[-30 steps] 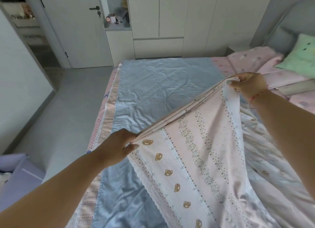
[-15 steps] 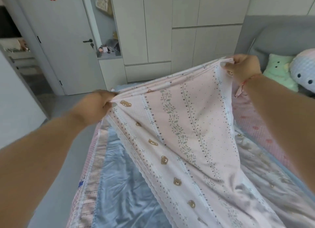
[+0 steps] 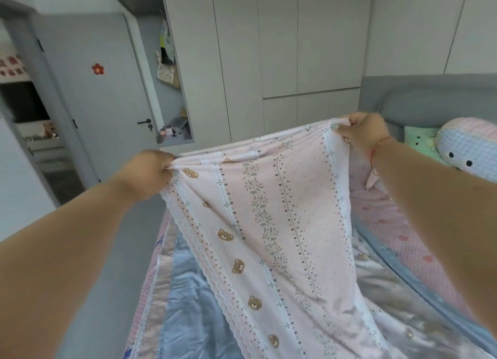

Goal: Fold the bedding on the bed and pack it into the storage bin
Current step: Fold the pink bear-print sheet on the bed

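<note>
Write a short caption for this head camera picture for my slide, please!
Both hands, left hand and right hand, grip the top edge of a pink bear-print quilt, lifted above the bed.

No text, label or number is readable.

Left hand (image 3: 150,170), right hand (image 3: 363,133) hold quilt (image 3: 269,224) raised.

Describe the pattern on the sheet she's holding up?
Pink sheet with bear, leaf and heart stripes; head view.
</note>
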Demonstrator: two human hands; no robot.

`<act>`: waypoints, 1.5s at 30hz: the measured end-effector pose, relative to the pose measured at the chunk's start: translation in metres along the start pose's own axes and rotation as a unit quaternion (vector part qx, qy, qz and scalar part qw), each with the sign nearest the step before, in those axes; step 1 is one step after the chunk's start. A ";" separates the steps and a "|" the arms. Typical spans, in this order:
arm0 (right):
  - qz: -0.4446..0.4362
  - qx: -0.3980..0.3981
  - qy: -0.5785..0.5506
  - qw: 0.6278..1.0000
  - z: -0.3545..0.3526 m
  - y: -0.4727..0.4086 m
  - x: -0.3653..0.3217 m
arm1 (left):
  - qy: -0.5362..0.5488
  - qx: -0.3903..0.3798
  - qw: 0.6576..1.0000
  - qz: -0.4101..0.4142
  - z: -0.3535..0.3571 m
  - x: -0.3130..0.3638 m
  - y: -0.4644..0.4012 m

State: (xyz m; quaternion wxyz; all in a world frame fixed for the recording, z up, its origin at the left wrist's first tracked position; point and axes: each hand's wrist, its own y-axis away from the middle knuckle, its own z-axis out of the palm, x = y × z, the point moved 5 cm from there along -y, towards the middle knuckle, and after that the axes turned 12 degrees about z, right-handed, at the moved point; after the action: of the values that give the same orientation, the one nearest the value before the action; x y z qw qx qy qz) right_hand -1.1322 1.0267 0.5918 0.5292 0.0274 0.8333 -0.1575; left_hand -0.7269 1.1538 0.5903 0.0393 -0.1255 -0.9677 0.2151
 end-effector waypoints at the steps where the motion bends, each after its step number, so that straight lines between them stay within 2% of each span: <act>1: 0.006 -0.006 0.009 1.000 0.003 0.006 0.003 | 0.006 -0.013 1.000 -0.008 0.007 0.001 0.003; 5: 0.020 -0.030 0.072 0.997 0.010 0.016 0.015 | 0.022 -0.027 0.997 -0.063 0.024 -0.003 0.011; 10: 0.035 -0.073 0.047 0.996 0.008 0.030 0.018 | 0.024 0.044 0.990 -0.131 0.016 -0.007 0.013; 12: 0.021 -0.045 0.028 0.998 -0.003 0.030 0.004 | 0.025 0.089 0.987 -0.133 -0.008 -0.001 0.005; 15: -0.016 0.038 -0.081 0.996 -0.030 0.026 -0.033 | 0.022 0.218 0.972 -0.084 -0.066 0.013 -0.010; 17: -0.047 0.064 -0.108 0.991 -0.041 0.027 -0.058 | 0.049 0.284 0.955 -0.065 -0.096 0.016 -0.009; 18: -0.053 0.057 -0.098 0.992 -0.042 0.031 -0.065 | 0.067 0.279 0.955 -0.068 -0.099 0.014 -0.005; 21: -0.023 0.010 -0.089 0.996 -0.029 0.037 -0.052 | 0.093 0.171 0.978 -0.078 -0.079 0.005 0.017; 23: -0.012 0.016 -0.072 0.997 -0.021 0.040 -0.036 | 0.114 0.114 0.984 -0.079 -0.065 -0.001 0.032; 25: -0.009 0.012 -0.055 0.998 -0.016 0.042 -0.024 | 0.151 0.093 0.981 -0.083 -0.056 -0.005 0.044; 28: -0.012 -0.034 -0.003 0.999 -0.005 0.055 -0.016 | 0.271 0.113 0.950 -0.102 -0.037 -0.012 0.063; 32: 0.002 -0.063 0.027 0.998 0.005 0.068 0.002 | 0.465 0.158 0.855 -0.166 0.005 -0.019 0.093; 34: -0.004 -0.064 0.043 0.997 0.014 0.074 0.007 | 0.502 0.154 0.829 -0.193 0.025 -0.017 0.105; 37: -0.004 -0.063 0.087 0.994 0.031 0.078 0.020 | 0.505 0.161 0.819 -0.222 0.048 -0.014 0.118; 39: 0.050 -0.140 0.071 0.986 0.043 0.080 0.037 | 0.500 0.181 0.814 -0.234 0.056 -0.014 0.122; 40: 0.099 -0.225 0.035 0.969 0.050 0.084 0.047 | 0.503 0.190 0.808 -0.241 0.059 -0.015 0.123; 42: 0.175 -0.398 -0.018 0.900 0.058 0.092 0.063 | 0.512 0.193 0.790 -0.278 0.064 -0.018 0.126; 43: 0.183 -0.472 -0.025 0.862 0.060 0.097 0.068 | 0.509 0.182 0.787 -0.298 0.067 -0.020 0.128; 44: 0.183 -0.526 -0.027 0.830 0.062 0.101 0.072 | 0.501 0.165 0.793 -0.304 0.070 -0.019 0.127; 45: 0.171 -0.554 -0.018 0.814 0.062 0.104 0.073 | 0.497 0.145 0.800 -0.302 0.073 -0.018 0.125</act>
State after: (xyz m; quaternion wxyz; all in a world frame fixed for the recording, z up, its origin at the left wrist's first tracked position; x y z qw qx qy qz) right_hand -1.0880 1.0981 0.4788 0.4884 -0.1314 0.7515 0.4237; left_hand -0.6910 1.2295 0.4706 0.5954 0.0909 -0.7618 0.2384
